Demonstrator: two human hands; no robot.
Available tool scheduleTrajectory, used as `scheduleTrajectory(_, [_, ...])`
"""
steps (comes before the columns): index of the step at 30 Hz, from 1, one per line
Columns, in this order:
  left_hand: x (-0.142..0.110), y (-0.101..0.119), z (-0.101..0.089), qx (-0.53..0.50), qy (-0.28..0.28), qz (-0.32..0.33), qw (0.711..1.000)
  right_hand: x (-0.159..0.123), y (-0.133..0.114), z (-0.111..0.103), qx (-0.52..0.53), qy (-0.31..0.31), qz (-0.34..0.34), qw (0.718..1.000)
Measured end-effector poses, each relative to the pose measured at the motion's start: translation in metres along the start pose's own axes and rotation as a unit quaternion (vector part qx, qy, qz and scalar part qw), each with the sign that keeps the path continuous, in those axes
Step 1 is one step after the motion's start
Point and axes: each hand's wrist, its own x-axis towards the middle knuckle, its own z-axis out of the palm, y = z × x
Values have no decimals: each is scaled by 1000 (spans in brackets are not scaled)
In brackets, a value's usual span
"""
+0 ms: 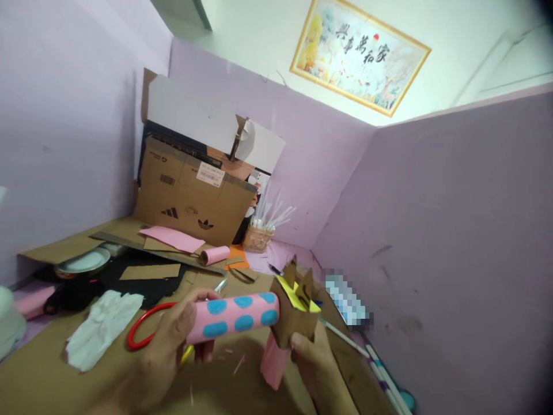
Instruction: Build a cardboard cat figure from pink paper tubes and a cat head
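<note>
My left hand [175,328] is wrapped round one end of a pink paper tube [235,317] with blue spots. The tube's other end meets a small brown cardboard box [287,317]; whether they are joined I cannot tell. That box has a yellow top edge and pointed cardboard pieces standing up from it. My right hand [313,351] grips the box from below, thumb on its front. A pink piece [275,363] hangs under the box. Beyond my left hand lie red-handled scissors [138,334], partly hidden by the hand.
Crumpled white tissue [101,328] lies at the left. Behind are a pink roll [216,255], a pink sheet [173,238], cardboard scraps and a basket [258,237] of white sticks. A large cardboard box [194,193] stands at the back. White rods [384,374] lie along the right wall.
</note>
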Motion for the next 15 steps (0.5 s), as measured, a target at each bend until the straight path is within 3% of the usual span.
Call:
scheduleTrajectory(3, [8, 2, 3, -54, 15, -64, 996, 4, -1, 7, 63, -9, 29, 998])
scheduleTrajectory(6, [12, 0, 3, -56, 24, -83, 995, 7, -1, 9, 62, -4, 34, 998])
scheduleTrajectory(11, [17, 5, -3, -31, -10, -70, 997, 6, 3, 7, 87, -24, 32, 995])
scheduleTrajectory(15, [24, 19, -15, -17, -7, -32, 999, 12, 9, 7, 108, 14, 27, 994])
